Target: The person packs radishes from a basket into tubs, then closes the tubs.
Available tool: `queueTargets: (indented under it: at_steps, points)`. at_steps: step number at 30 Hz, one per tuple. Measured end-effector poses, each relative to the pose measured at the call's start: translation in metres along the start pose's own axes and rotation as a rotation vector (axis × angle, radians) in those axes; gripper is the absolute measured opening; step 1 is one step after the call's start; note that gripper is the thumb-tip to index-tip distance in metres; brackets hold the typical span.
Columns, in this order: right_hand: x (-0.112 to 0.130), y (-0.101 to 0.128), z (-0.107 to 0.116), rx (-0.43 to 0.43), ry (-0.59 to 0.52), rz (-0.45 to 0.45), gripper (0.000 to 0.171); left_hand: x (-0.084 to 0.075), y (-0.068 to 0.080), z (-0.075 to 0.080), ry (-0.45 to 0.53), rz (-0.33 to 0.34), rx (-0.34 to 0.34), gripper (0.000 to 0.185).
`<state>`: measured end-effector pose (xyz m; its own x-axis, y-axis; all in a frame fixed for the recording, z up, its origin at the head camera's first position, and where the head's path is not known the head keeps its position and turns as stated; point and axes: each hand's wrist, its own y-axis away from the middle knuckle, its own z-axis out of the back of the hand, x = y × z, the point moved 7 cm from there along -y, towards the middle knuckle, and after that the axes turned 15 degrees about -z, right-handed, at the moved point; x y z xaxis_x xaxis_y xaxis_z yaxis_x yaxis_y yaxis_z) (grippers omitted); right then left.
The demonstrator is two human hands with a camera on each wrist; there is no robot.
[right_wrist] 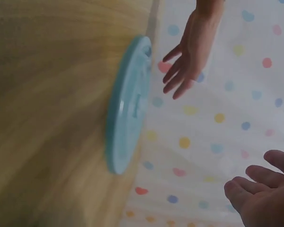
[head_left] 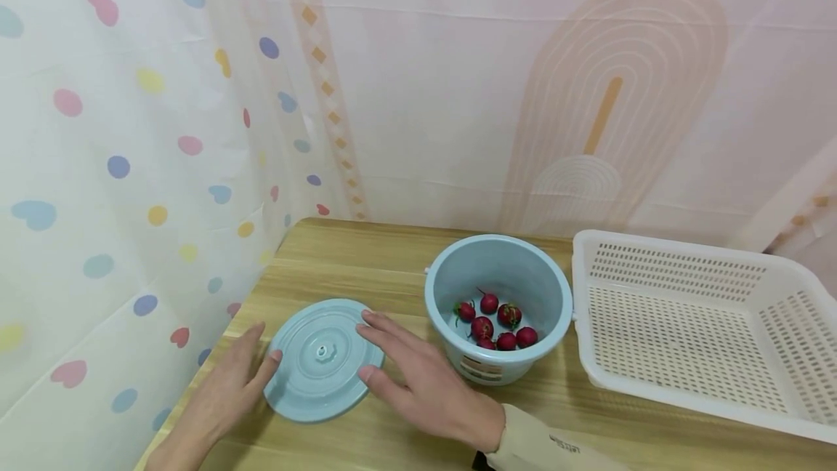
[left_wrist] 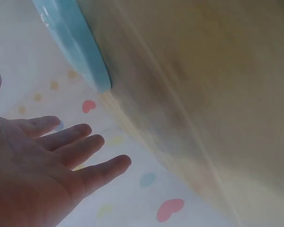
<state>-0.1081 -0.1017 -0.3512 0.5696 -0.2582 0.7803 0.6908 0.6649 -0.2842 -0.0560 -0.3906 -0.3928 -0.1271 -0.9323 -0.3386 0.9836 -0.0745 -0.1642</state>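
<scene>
A round light-blue lid with a small raised knob lies flat on the table, between my two hands. My left hand is at its left edge, fingers spread and holding nothing; the left wrist view shows that hand apart from the lid. On the other side, my right hand hovers near the lid's right edge with its fingers extended. In the right wrist view a gap separates this hand from the lid. Beyond the right hand stands a light-blue bucket with several red radishes at its bottom.
A white perforated plastic basket stands right of the bucket, close against it. Both are on a wood-grain table. Patterned curtains hang behind the table and along its left side.
</scene>
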Motion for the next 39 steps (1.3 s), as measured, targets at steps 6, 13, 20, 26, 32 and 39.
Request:
queueTargets:
  at_steps: [6, 13, 20, 26, 32, 39]
  points:
    - [-0.022, -0.011, -0.017, 0.071, -0.080, -0.167, 0.059, 0.007, 0.000, -0.006, -0.035, 0.009, 0.046, 0.078]
    - [-0.049, -0.020, -0.039, 0.126, -0.203, -0.354, 0.071, 0.012, 0.001, -0.011, -0.049, 0.047, 0.092, 0.082]
    - [-0.068, -0.023, -0.055, 0.127, -0.281, -0.510, 0.072, 0.013, 0.002, -0.016, -0.043, 0.073, 0.125, 0.087]
    - [-0.074, -0.025, -0.060, 0.104, -0.297, -0.559, 0.071, 0.013, 0.003, -0.020, -0.028, 0.094, 0.153, 0.091]
    - [-0.079, -0.027, -0.062, 0.081, -0.317, -0.601, 0.072, 0.013, 0.002, -0.023, -0.011, 0.109, 0.176, 0.091]
    - [-0.081, -0.032, -0.063, 0.046, -0.387, -0.618, 0.067, 0.012, -0.003, -0.026, 0.014, 0.137, 0.211, 0.093]
